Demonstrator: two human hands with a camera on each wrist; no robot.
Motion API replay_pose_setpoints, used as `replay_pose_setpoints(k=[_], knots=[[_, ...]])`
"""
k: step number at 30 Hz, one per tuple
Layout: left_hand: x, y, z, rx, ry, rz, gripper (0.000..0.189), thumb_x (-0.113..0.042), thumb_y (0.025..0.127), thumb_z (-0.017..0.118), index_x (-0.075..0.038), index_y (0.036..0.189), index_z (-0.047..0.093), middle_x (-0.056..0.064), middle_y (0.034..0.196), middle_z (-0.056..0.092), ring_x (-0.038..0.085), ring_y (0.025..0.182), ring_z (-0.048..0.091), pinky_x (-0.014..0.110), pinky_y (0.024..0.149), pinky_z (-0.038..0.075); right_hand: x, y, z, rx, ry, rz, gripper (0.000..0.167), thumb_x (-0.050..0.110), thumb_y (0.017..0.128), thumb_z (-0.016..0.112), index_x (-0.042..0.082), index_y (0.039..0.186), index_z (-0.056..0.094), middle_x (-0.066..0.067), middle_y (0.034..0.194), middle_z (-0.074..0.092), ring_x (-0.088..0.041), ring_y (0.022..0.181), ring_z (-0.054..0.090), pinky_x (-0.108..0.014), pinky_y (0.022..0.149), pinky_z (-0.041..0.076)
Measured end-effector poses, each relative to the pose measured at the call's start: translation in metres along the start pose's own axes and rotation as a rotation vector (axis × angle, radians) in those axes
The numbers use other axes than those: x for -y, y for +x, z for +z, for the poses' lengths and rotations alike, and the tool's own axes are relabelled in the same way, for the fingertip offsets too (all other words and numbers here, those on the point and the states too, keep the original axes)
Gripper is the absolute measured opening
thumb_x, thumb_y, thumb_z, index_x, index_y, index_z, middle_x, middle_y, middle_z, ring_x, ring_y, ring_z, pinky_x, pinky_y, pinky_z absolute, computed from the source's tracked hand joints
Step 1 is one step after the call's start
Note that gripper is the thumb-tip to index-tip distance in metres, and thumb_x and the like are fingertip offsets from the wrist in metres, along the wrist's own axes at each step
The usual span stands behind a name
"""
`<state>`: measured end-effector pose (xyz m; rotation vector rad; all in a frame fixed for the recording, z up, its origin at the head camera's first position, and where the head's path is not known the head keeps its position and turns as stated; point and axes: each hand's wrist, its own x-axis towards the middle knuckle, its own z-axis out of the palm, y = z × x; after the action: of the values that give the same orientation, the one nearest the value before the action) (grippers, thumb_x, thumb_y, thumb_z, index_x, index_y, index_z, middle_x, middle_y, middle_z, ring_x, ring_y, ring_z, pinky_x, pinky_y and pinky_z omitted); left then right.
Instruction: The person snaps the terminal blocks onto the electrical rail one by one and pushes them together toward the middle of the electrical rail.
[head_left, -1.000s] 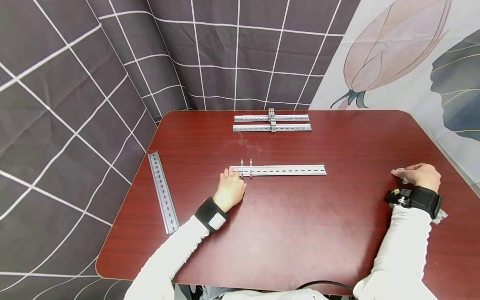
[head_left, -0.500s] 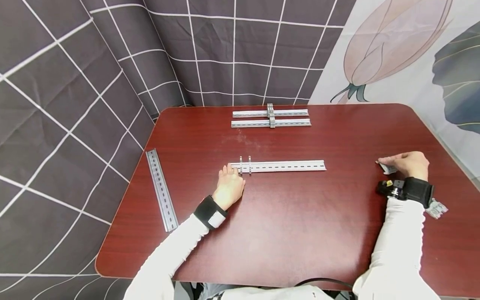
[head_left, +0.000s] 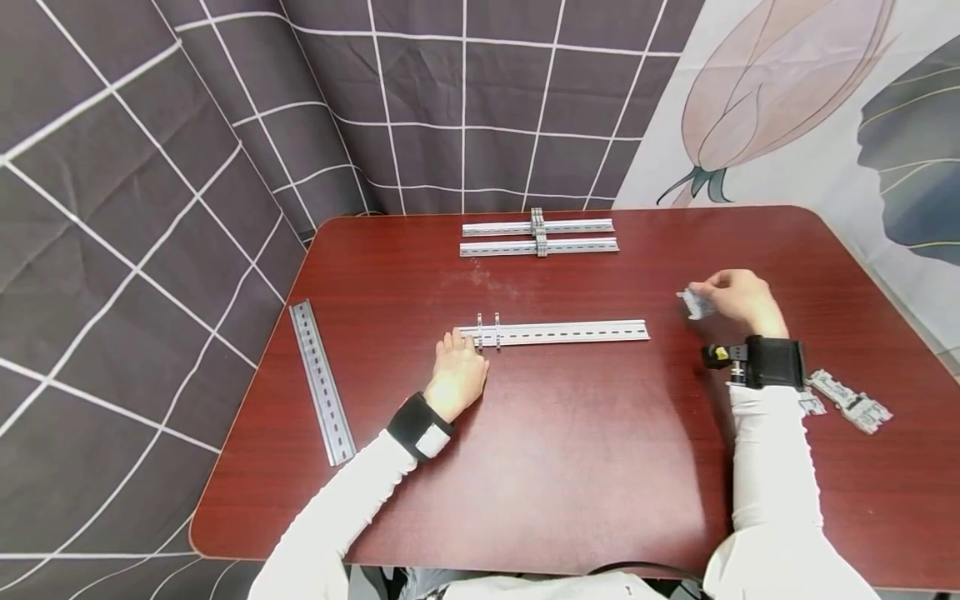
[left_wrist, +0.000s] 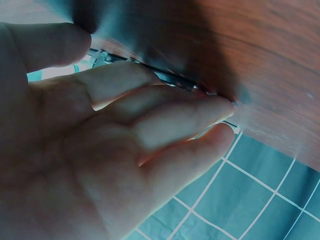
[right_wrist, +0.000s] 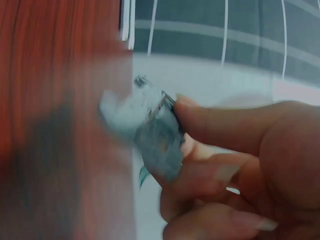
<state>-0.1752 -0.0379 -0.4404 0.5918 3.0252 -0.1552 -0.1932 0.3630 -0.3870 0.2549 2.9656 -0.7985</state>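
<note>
A slotted metal DIN rail (head_left: 570,333) lies crosswise in the middle of the table, two thin upright pieces (head_left: 497,331) mounted near its left end. My left hand (head_left: 457,379) rests at that end, its fingertips touching the rail; in the left wrist view the fingers (left_wrist: 182,117) look nearly straight. To the right of the rail and above the tabletop, my right hand (head_left: 742,300) pinches a grey DIN-rail terminal block (head_left: 697,305) between thumb and fingers. The right wrist view shows the block (right_wrist: 160,142) blurred, partly covered by the fingertips.
Several loose terminal blocks (head_left: 855,402) lie at the right, partly behind my right forearm. Two rails (head_left: 577,245) joined by a row of blocks (head_left: 540,233) lie at the back edge. Another bare rail (head_left: 322,383) lies along the left edge. Curtains hang behind and left.
My right hand has lifted a terminal block from the right side and moved left and away from me, uncovering loose blocks. The left hand stays at the rail's end.
</note>
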Motion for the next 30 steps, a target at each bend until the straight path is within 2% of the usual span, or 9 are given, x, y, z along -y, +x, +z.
replay_pose_setpoints(k=[4, 6, 11, 14, 19, 26, 30], knots=[[0.0, -0.001, 0.001, 0.005, -0.009, -0.011, 0.049, -0.031, 0.099, 0.049, 0.008, 0.129, 0.056, 0.027, 0.139, 0.05, 0.04, 0.129, 0.05, 0.046, 0.107, 0.041, 0.032, 0.004, 0.013, 0.117, -0.058, -0.113, 0.044, 0.037, 0.097, 0.053, -0.004, 0.09, 0.064, -0.011, 0.077, 0.059, -0.028, 0.077, 0.053, -0.031, 0.06, 0.037], [0.0, -0.001, 0.001, -0.002, -0.013, -0.012, 0.05, -0.031, 0.099, 0.05, 0.008, 0.129, 0.056, 0.027, 0.139, 0.05, 0.04, 0.129, 0.05, 0.046, 0.107, 0.041, 0.047, 0.006, 0.02, 0.149, -0.073, -0.157, 0.039, 0.035, 0.096, 0.055, -0.001, 0.082, 0.063, -0.004, 0.07, 0.055, -0.022, 0.071, 0.05, -0.031, 0.059, 0.036], [-0.001, -0.002, 0.001, -0.024, -0.009, -0.012, 0.049, -0.03, 0.098, 0.051, 0.008, 0.128, 0.057, 0.027, 0.138, 0.051, 0.04, 0.128, 0.052, 0.046, 0.106, 0.042, 0.072, 0.007, 0.036, 0.192, -0.093, -0.199, 0.034, 0.03, 0.094, 0.059, 0.006, 0.07, 0.059, 0.002, 0.061, 0.046, -0.017, 0.064, 0.046, -0.03, 0.057, 0.034], [-0.001, -0.002, -0.001, -0.016, -0.01, -0.012, 0.049, -0.03, 0.098, 0.05, 0.008, 0.128, 0.057, 0.027, 0.138, 0.051, 0.04, 0.128, 0.051, 0.046, 0.107, 0.042, 0.078, 0.007, 0.045, 0.211, -0.112, -0.183, 0.033, 0.028, 0.092, 0.06, 0.007, 0.067, 0.057, 0.002, 0.06, 0.045, -0.018, 0.063, 0.045, -0.029, 0.055, 0.034], [-0.002, -0.003, -0.001, 0.005, -0.024, -0.012, 0.049, -0.03, 0.099, 0.049, 0.008, 0.13, 0.055, 0.027, 0.14, 0.05, 0.04, 0.13, 0.049, 0.046, 0.108, 0.04, 0.083, 0.007, 0.057, 0.194, -0.153, -0.155, 0.031, 0.026, 0.09, 0.061, 0.009, 0.065, 0.056, 0.001, 0.061, 0.045, -0.019, 0.063, 0.046, -0.029, 0.054, 0.034], [-0.001, -0.001, 0.001, -0.01, -0.018, -0.017, 0.049, -0.03, 0.098, 0.051, 0.008, 0.129, 0.056, 0.027, 0.139, 0.05, 0.04, 0.129, 0.05, 0.046, 0.107, 0.041, 0.088, 0.008, 0.065, 0.13, -0.176, -0.156, 0.04, 0.022, 0.088, 0.058, 0.015, 0.052, 0.043, 0.005, 0.053, 0.032, -0.017, 0.056, 0.038, -0.029, 0.05, 0.028], [-0.001, 0.001, 0.001, -0.011, -0.018, -0.02, 0.05, -0.03, 0.098, 0.05, 0.008, 0.131, 0.054, 0.028, 0.139, 0.05, 0.039, 0.129, 0.05, 0.046, 0.107, 0.041, 0.089, 0.008, 0.069, 0.096, -0.178, -0.172, 0.036, 0.018, 0.085, 0.056, 0.015, 0.052, 0.043, 0.004, 0.054, 0.034, -0.019, 0.057, 0.04, -0.03, 0.051, 0.029]])
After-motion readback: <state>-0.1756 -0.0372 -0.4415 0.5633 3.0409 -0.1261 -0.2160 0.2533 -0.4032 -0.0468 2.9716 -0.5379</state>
